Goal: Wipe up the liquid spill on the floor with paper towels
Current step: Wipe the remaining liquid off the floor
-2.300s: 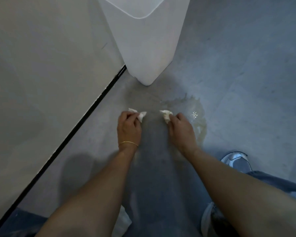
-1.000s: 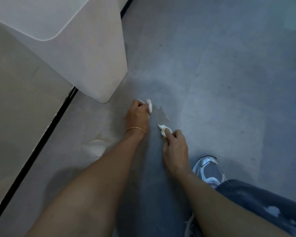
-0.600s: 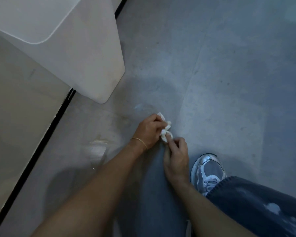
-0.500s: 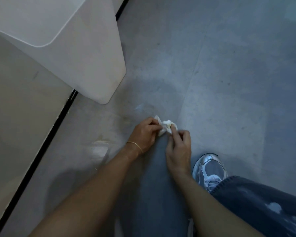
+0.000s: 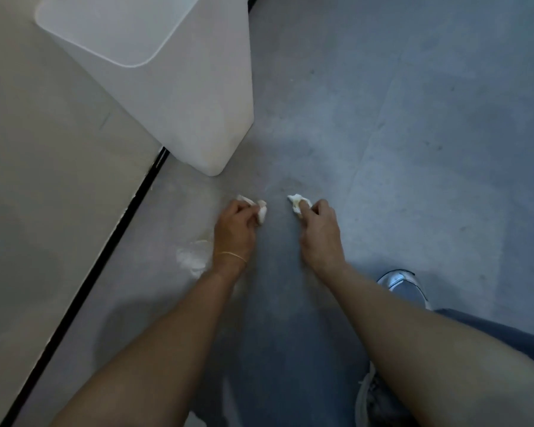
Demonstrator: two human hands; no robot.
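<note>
Two small crumpled wads of white paper towel sit just above the middle of the frame, one in each hand. The left hand [image 5: 233,232] has its fingers curled round the left wad [image 5: 261,211]. The right hand [image 5: 319,235] pinches the right wad [image 5: 296,202] with bent fingers. Both wads seem to be pressed on the smooth grey floor [image 5: 413,149], a little apart from each other.

Wet paper like this is probably very light, soft and easy to rip. It is best held as a ball in the fingertips and dabbed down, not dragged hard.

The wads look tiny, scrunched and lumpy, and the right one has a yellowish stain. A pale shiny wet patch [image 5: 191,257] lies just left of the left wrist. The tall white plastic bin [image 5: 182,103] stands in the upper left.
</note>
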